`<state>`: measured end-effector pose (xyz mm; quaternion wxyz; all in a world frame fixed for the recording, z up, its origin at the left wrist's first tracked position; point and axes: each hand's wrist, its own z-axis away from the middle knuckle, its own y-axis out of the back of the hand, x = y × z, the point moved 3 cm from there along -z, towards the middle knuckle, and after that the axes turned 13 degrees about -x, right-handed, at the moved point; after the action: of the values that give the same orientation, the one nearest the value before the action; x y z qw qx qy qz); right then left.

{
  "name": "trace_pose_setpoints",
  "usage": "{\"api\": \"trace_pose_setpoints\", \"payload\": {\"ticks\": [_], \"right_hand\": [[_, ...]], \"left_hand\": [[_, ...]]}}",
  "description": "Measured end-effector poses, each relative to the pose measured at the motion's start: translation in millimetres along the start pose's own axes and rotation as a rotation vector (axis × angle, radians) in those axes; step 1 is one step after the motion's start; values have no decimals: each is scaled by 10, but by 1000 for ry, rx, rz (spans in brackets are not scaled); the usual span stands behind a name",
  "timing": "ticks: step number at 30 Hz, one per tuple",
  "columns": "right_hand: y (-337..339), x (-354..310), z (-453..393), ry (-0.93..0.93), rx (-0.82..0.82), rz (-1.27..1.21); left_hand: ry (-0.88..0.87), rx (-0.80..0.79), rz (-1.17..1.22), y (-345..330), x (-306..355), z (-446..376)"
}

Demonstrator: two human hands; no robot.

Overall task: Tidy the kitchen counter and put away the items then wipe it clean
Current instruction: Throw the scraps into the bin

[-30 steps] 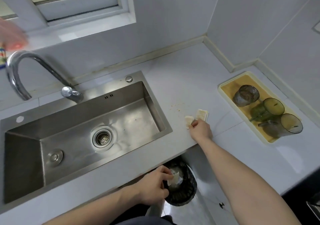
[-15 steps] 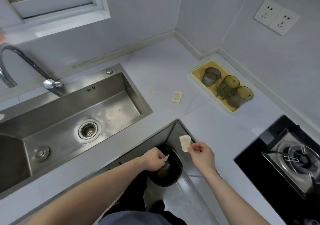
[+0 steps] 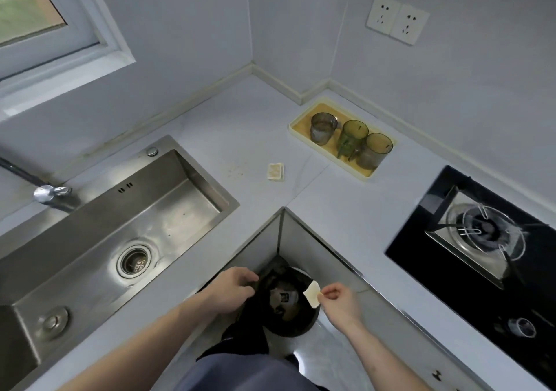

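Brushed steel sink (image 3: 168, 210), glossy black hob (image 3: 445, 273), seemingly matt stone counter (image 3: 346, 219)

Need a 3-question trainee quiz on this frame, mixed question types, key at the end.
1. True or false: the right hand pinches a pale scrap above the black trash bin.
2. How many cups stand in the yellow tray?
A) two B) three C) four
3. Fill in: a second scrap lies on the counter between the steel sink and the ____.

Key: 1 true; 2 B; 3 tray. The left hand is at the bin's rim; whether it grips the rim or the liner cannot be told.
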<state>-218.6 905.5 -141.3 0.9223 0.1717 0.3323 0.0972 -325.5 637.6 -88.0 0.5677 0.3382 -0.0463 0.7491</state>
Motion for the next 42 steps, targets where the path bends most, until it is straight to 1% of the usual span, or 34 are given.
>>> {"api": "trace_pose_setpoints", "payload": {"ticks": [5, 8, 10, 14, 20, 23, 26, 28, 30, 33, 36, 39, 42], "right_hand": [[-145, -49, -162, -98, 32, 16], [-283, 188, -475, -175, 6, 35], [-363, 256, -540, -176, -19, 38], [-352, -144, -220, -117, 39, -40], [-188, -491, -47, -4, 163, -120], [-47, -729, 41, 65, 214, -158], [45, -922, 135, 128, 291, -192], [61, -1008, 181, 150, 321, -215], [62, -1068, 219, 146, 318, -221], [35, -1094, 244, 125, 294, -194], [10, -1106, 258, 95, 270, -161], [15, -1121, 256, 81, 252, -138], [43, -1150, 226, 78, 235, -124]], "left_hand": [[-25, 26, -80, 482, 190, -107], [-58, 43, -85, 763, 363, -234], [-78, 39, -94, 894, 484, -293], [-131, 31, -191, 1199, 700, -592], [-185, 52, -374, 1695, 1075, -1289], [-134, 41, -556, 1847, 1242, -1618], [-38, -30, -752, 1868, 1264, -1850], [9, -81, -846, 1851, 1201, -1951], [22, -120, -892, 1825, 1144, -2007], [6, -126, -860, 1804, 1102, -2014], [-21, -75, -832, 1829, 1091, -1998], [-109, 1, -786, 1858, 1108, -1966], [-223, 151, -638, 1893, 1086, -1898]]}}
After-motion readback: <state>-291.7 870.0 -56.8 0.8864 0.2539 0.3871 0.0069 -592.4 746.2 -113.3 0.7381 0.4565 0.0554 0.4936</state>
